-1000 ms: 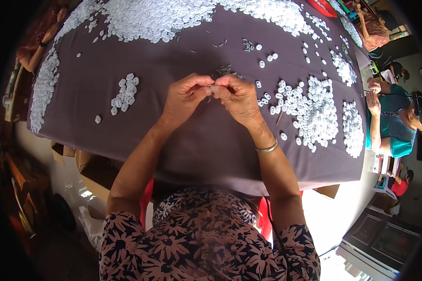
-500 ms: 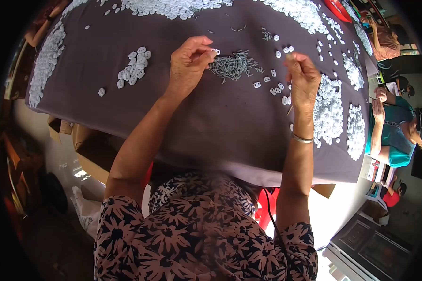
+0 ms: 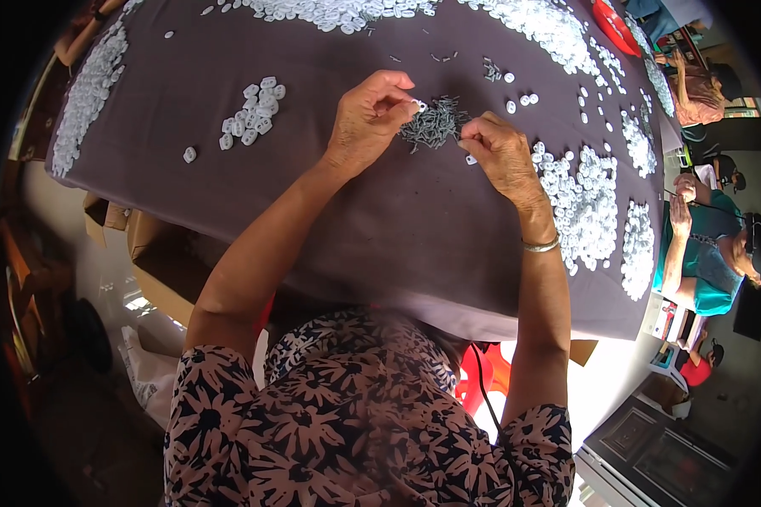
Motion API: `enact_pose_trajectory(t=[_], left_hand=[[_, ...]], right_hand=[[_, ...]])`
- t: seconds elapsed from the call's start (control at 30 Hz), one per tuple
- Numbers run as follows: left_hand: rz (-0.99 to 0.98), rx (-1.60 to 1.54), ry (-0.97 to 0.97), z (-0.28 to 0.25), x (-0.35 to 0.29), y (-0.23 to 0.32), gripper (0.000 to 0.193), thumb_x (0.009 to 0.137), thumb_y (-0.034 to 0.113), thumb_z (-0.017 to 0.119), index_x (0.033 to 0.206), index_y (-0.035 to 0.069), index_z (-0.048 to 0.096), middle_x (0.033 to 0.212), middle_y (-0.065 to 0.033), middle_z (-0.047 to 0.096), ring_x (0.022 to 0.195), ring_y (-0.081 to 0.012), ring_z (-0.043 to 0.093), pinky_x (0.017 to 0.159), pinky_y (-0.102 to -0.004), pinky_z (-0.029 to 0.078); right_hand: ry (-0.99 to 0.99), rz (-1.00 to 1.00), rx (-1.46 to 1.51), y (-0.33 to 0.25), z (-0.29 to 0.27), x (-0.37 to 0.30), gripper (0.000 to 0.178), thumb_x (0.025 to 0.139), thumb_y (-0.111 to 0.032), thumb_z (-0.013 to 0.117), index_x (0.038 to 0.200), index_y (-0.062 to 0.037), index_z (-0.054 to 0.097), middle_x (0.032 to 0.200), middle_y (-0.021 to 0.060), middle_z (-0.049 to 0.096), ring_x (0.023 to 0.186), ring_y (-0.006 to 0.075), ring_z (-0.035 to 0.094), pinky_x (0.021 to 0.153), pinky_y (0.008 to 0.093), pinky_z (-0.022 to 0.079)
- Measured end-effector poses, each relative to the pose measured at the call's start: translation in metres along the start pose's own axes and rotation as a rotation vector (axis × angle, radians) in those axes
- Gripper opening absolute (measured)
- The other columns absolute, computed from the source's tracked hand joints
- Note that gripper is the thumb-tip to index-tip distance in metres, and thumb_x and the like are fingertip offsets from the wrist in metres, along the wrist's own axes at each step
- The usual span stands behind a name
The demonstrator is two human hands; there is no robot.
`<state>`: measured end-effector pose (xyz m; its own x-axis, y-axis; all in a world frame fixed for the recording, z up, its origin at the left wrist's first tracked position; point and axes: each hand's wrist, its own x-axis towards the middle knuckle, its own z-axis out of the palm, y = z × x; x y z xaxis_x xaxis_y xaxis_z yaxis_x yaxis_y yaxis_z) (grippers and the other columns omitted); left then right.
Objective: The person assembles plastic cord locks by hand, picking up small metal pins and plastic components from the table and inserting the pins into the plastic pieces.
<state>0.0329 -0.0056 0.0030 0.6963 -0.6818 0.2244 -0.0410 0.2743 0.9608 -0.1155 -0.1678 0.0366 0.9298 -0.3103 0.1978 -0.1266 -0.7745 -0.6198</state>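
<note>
My left hand [image 3: 368,122] pinches a small white plastic piece [image 3: 420,106] between thumb and forefinger, over the left edge of a heap of small grey screws [image 3: 431,127]. At the heap's right edge, my right hand [image 3: 503,156] has its thumb and forefinger closed together; whatever is between the tips is too small to make out. One loose white piece [image 3: 471,159] lies just under the right fingertips. A cluster of finished-looking white pieces with holes [image 3: 252,112] sits left of my left hand. Beside my right wrist spreads a larger pile of white pieces [image 3: 585,203].
Big heaps of white pieces line the far edge [image 3: 338,13], the left edge [image 3: 90,93] and the right edge [image 3: 638,249] of the brown tablecloth [image 3: 380,228]. A red basin [image 3: 615,27] stands far right. Other people sit along the right, one in a teal top [image 3: 714,266].
My right hand has moved left and nearer, from the loose white pieces to the screw heap. My left hand still holds the white piece. The view has shifted slightly.
</note>
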Motion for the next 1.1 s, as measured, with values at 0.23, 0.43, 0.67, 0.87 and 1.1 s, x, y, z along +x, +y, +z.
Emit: enact_pose_trajectory(t=[0.23, 0.43, 0.67, 0.87, 1.1], left_hand=[[-0.016, 0.006, -0.062, 0.005, -0.001, 0.003, 0.023, 0.083, -0.001, 0.065, 0.105, 0.003, 0.057, 0.082, -0.0006, 0.064, 0.071, -0.0024, 0.055, 0.061, -0.0181, 0.045], [-0.025, -0.035, -0.154, 0.004, -0.005, 0.003, 0.03, 0.084, 0.004, 0.067, 0.112, 0.006, 0.057, 0.086, -0.0004, 0.066, 0.074, -0.0043, 0.059, 0.06, -0.0194, 0.046], [-0.051, -0.077, -0.15, 0.006, -0.006, 0.003, 0.031, 0.085, 0.002, 0.067, 0.113, 0.005, 0.055, 0.084, -0.0012, 0.065, 0.072, -0.0035, 0.057, 0.06, -0.0191, 0.046], [0.01, -0.012, -0.122, 0.008, -0.008, -0.002, 0.035, 0.085, 0.001, 0.065, 0.117, 0.004, 0.051, 0.083, -0.001, 0.065, 0.07, -0.0028, 0.055, 0.06, -0.0184, 0.044], [-0.014, 0.006, -0.127, 0.01, -0.01, 0.0, 0.036, 0.086, 0.0, 0.064, 0.118, 0.003, 0.048, 0.081, -0.0006, 0.065, 0.067, -0.0025, 0.053, 0.059, -0.0186, 0.043]], right_hand=[[0.08, 0.163, 0.281, 0.001, -0.005, -0.006, 0.005, 0.088, -0.003, 0.062, 0.085, -0.0035, 0.058, 0.069, -0.0051, 0.047, 0.06, 0.0049, 0.042, 0.053, 0.0222, 0.037], [0.176, 0.116, 0.551, -0.023, 0.007, 0.001, 0.004, 0.092, -0.007, 0.06, 0.088, -0.0052, 0.061, 0.071, -0.0053, 0.052, 0.061, 0.0036, 0.04, 0.054, 0.0186, 0.035], [0.203, 0.13, 0.684, -0.021, 0.026, 0.013, 0.01, 0.092, -0.009, 0.061, 0.098, -0.0029, 0.066, 0.081, 0.0004, 0.063, 0.069, 0.0053, 0.052, 0.061, 0.0198, 0.043], [0.228, 0.149, 0.925, -0.018, 0.038, 0.015, 0.012, 0.089, -0.009, 0.065, 0.099, -0.0014, 0.067, 0.086, 0.0035, 0.067, 0.072, 0.0083, 0.057, 0.062, 0.022, 0.047], [0.166, 0.196, 0.889, -0.019, 0.039, 0.011, 0.013, 0.09, -0.01, 0.064, 0.099, -0.0009, 0.067, 0.087, 0.0029, 0.065, 0.072, 0.009, 0.057, 0.061, 0.0226, 0.047]])
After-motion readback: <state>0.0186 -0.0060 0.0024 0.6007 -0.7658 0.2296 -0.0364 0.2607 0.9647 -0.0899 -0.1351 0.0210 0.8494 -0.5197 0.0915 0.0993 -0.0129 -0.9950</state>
